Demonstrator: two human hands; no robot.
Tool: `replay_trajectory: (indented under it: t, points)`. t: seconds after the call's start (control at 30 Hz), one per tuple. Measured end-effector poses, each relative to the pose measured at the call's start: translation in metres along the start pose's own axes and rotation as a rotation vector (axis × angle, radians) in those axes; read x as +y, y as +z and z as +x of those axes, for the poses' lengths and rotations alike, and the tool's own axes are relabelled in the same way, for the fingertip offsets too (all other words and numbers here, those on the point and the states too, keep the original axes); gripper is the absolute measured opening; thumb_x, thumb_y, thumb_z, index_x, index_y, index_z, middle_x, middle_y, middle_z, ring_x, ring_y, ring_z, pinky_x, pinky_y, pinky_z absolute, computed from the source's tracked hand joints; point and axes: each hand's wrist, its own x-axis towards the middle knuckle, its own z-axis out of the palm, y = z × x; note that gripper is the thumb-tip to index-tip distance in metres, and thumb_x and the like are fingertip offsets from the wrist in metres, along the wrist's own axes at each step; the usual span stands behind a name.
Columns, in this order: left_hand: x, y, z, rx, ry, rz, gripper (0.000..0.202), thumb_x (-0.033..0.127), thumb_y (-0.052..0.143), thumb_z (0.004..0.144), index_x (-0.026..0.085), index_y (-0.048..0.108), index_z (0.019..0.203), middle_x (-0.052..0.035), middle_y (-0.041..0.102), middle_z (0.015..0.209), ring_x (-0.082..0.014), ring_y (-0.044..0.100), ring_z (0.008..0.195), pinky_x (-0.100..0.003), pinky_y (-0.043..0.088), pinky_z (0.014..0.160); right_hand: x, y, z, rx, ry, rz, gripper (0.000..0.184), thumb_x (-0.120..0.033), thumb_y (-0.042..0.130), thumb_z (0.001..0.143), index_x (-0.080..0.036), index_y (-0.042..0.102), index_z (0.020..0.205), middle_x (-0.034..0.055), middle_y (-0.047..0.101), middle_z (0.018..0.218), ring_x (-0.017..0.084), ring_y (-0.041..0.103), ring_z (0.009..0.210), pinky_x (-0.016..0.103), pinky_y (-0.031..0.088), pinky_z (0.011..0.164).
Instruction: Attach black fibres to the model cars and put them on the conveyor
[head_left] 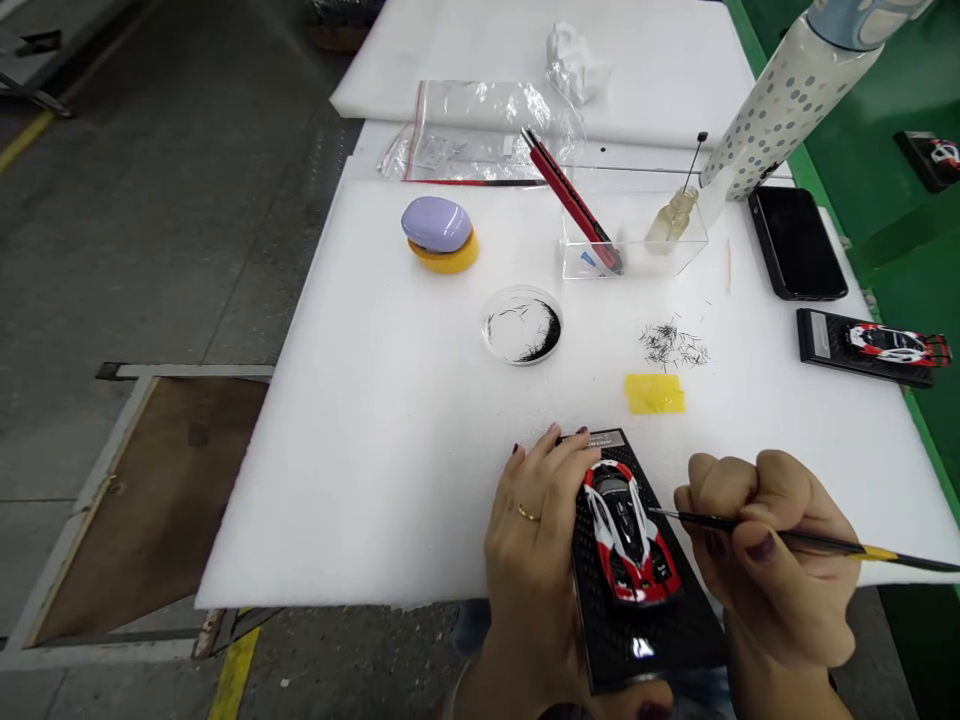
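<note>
A red, white and black model car (pixel 628 533) sits on a black display base (pixel 643 600) at the near edge of the white foam sheet (pixel 360 450). My left hand (pixel 534 520) rests against the base's left side, fingers curled over its far corner and touching the car. My right hand (pixel 772 555) is closed on a thin black tool (pixel 795 540) with a yellow band, its fine tip touching the car's right side.
A round clear dish (pixel 522 325) of black slivers, a loose pile of slivers (pixel 673 346), a yellow pad (pixel 655 393), a clear box (pixel 634 240) with a red pen, a purple-and-yellow case (pixel 439 234), a phone (pixel 797 243), a second car (pixel 877 346), a spotted sleeve (pixel 780 105).
</note>
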Motion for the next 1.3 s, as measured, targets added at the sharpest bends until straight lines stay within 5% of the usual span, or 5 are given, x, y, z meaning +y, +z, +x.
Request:
replay_trajectory:
  t: [0.2,1.07,1.3]
  points:
    - [0.033,-0.004,0.008,0.043,-0.209,-0.094,0.033,0.027,0.035,0.105,0.024,0.056,0.131,-0.0065,0.067,0.139,-0.0254,0.054,0.14,-0.05,0.036,0.122,0.002,-0.002,-0.002,-0.046,0.069,0.044,0.008,-0.018,0.064,0.096,-0.024,0.063,0.09,-0.0002,0.055,0.069,0.014,0.047,0.062,0.03,0.035,0.054]
    - [0.032,-0.014,0.012,0.025,-0.157,-0.105,0.041,0.03,0.032,0.101,0.018,0.056,0.132,-0.0116,0.068,0.137,-0.0278,0.054,0.139,-0.05,0.036,0.122,0.003,-0.002,-0.002,-0.049,0.088,0.032,0.012,-0.016,0.063,0.094,-0.022,0.059,0.085,-0.0008,0.049,0.067,0.015,0.04,0.062,0.031,0.03,0.056]
    - [0.036,-0.009,0.013,0.061,-0.224,-0.085,0.033,0.023,0.036,0.104,0.023,0.059,0.127,-0.0072,0.071,0.134,-0.0258,0.057,0.137,-0.049,0.038,0.121,0.003,0.0,0.0,-0.034,0.067,-0.002,0.011,-0.018,0.065,0.092,-0.023,0.058,0.085,-0.0011,0.047,0.065,0.015,0.04,0.06,0.031,0.032,0.055]
